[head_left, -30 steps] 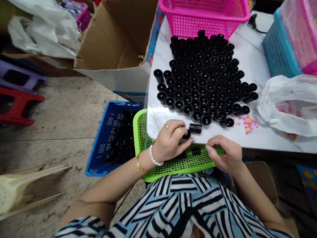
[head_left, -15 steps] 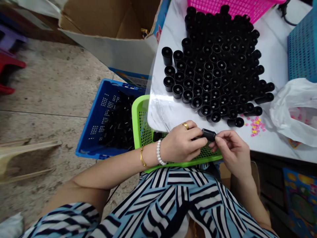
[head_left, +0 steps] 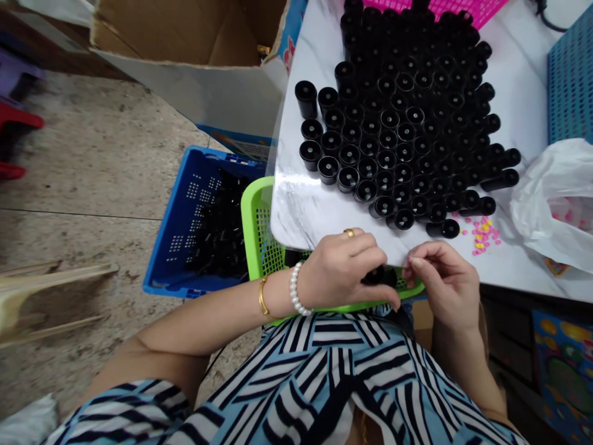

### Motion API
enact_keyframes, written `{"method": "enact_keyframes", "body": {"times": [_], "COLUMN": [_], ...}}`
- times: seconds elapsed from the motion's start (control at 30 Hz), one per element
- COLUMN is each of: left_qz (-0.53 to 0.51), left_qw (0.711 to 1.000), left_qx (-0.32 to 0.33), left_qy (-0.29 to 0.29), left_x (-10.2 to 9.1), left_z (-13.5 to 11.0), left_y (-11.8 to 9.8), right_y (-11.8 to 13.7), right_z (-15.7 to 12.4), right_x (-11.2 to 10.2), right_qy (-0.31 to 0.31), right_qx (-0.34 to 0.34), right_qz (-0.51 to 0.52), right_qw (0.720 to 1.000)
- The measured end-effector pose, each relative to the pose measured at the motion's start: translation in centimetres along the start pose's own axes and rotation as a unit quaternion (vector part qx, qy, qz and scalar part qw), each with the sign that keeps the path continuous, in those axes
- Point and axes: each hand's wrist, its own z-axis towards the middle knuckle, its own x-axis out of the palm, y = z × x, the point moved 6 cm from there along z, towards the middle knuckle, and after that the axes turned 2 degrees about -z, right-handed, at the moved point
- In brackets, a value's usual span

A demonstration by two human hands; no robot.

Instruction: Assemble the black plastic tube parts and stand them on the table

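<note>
My left hand [head_left: 345,272] is over the green basket [head_left: 250,216], thumb and fingertips spread apart. Black pieces [head_left: 374,275] show in the gap under its fingers, seemingly lying in the basket; whether the palm touches one is hidden. To its right, my right hand [head_left: 447,284] pinches a tiny pink piece [head_left: 410,261] between thumb and forefinger, just off the table's front edge. Black tubes [head_left: 386,161] stand packed on the table, most with round open ends up; a few lie on their sides. Small pink and yellow pieces [head_left: 485,236] are scattered near the right hand.
A blue crate [head_left: 162,247] of black parts sits on the floor beside an open cardboard box [head_left: 185,86]. On the white table [head_left: 296,210] are a pink basket [head_left: 486,9], a blue basket [head_left: 572,93] and a white plastic bag [head_left: 532,204] holding pink pieces.
The black tube that my left hand held between both hands is out of its fingertips, and the thumb has spread away. My right hand has drawn slightly right.
</note>
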Motion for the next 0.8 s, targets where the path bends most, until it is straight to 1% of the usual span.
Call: {"method": "enact_keyframes", "body": {"times": [0.07,0.13,0.2,0.27,0.33,0.4,0.47,0.57,0.67,0.73,0.8], "left_qz": [0.053,0.113,0.142,0.129,0.078,0.018,-0.018,0.008,0.048,0.042,0.025], "left_qw": [0.998,0.993,0.989,0.989,0.993,0.996,0.997,0.997,0.996,0.997,0.996], "left_qx": [-0.013,-0.011,-0.004,-0.004,-0.017,-0.034,-0.034,-0.022,-0.023,-0.027,-0.030], "left_qy": [-0.008,0.017,0.050,0.075,0.088,0.081,0.073,0.074,0.064,0.066,0.076], "left_x": [0.5,1.4,2.2,2.3,1.8,0.9,0.5,1.1,1.5,1.5,1.3], "left_z": [0.5,1.0,1.4,1.4,1.0,0.7,0.4,0.3,0.5,0.4,0.3], "left_y": [0.3,0.1,-0.2,-0.3,0.0,0.8,1.5,1.8,1.6,1.4,1.4], "right_y": [-0.2,-0.2,-0.2,-0.1,-0.1,-0.1,0.2,1.1,1.8,2.1,2.3], "right_z": [0.1,0.2,0.3,0.4,0.4,0.3,0.2,0.1,0.0,-0.2,-0.3], "right_x": [0.1,0.6,1.0,1.2,1.1,0.9,0.8,1.1,1.2,1.0,0.9], "right_qy": [-0.003,-0.004,-0.004,-0.008,-0.011,-0.014,-0.024,-0.030,-0.053,-0.065,-0.052], "right_qx": [0.014,0.026,0.034,0.036,0.039,0.044,0.039,0.004,-0.030,-0.042,-0.047], "right_qz": [0.016,0.016,0.004,-0.013,-0.026,-0.025,-0.024,-0.056,-0.128,-0.163,-0.182], "right_qw": [1.000,1.000,0.999,0.999,0.999,0.999,0.999,0.998,0.990,0.984,0.981]}}
